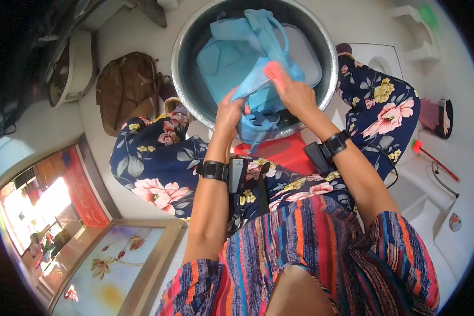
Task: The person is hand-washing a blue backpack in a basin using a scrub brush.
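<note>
A light blue bag [221,66], which looks like a backpack, lies in a round metal basin [326,50]. My left hand [229,112] is closed on one of its straps [252,81], pulling it up toward me over the basin's near side. In my right hand [297,98] is a pink scrubbing brush [273,71], its bristles against or very close to the strap. The bag's grey-white panel [304,55] shows on the right. Whatever lies beneath the bag is hidden.
The basin sits between my knees, with a red plastic thing [284,152] just below it. A brown bag [125,89] rests on the floor to the left. At the right are a red-handled brush [438,162] and a white wall shelf [418,37]. A framed glass door [108,263] stands lower left.
</note>
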